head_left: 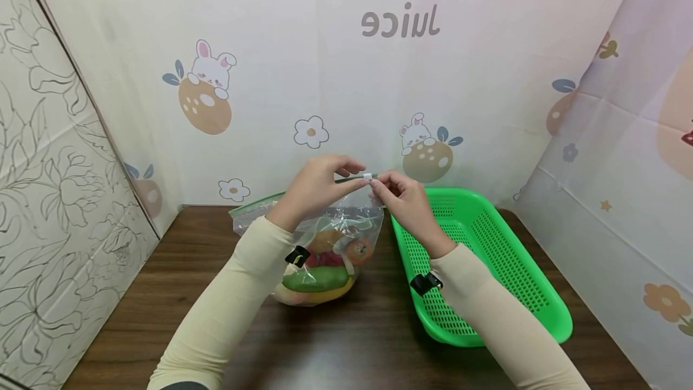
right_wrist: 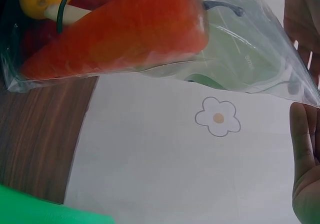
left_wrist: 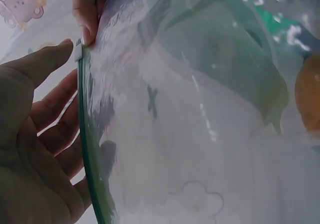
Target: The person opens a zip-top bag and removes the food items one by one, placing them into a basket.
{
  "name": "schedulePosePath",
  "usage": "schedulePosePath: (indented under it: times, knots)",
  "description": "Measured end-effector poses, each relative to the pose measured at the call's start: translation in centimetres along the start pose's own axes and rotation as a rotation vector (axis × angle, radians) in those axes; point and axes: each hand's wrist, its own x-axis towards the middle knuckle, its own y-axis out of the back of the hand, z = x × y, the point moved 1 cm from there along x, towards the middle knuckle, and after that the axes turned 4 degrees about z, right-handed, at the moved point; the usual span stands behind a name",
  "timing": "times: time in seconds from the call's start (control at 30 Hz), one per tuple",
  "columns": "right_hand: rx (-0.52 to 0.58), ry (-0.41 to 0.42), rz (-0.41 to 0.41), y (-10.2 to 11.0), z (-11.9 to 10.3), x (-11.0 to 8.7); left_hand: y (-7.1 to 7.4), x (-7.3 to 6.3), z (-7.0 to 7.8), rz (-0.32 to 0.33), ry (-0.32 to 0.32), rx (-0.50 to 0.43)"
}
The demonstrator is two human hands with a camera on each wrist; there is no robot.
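Clear zip bag [head_left: 346, 224], filled with an orange carrot [right_wrist: 135, 33] and other produce-like items, is seen upright on the wooden surface [head_left: 335, 354], left of the green basket [head_left: 522, 257]; bag corner is pinched by the right hand [head_left: 403, 200] beside the white slider [head_left: 369, 176]; left hand [head_left: 314, 188] is held loosely, fingers extended along the zip strip [left_wrist: 84, 134]; "Juice" lettering [head_left: 401, 20] is printed, mirrored, on the backdrop [head_left: 335, 77]; small characters inside the bag cannot be read.
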Motion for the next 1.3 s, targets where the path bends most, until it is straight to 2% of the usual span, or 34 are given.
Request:
schedulePosePath:
  times: [0.4, 0.67, 1.3]
  knots:
    - [0.008, 0.001, -0.009, 0.1, -0.4, -0.3, -1.2, 0.8, 0.1, -0.04, -0.01, -0.086]
    - [-0.008, 0.013, 0.003, 0.0, -0.1, -0.2, -1.4, 1.0, 0.0, -0.04, 0.032, -0.125]
    - [0.003, 0.031, -0.007, 0.1, 0.1, -0.3, -1.1, 0.7, -0.4, -0.009, -0.009, -0.128]
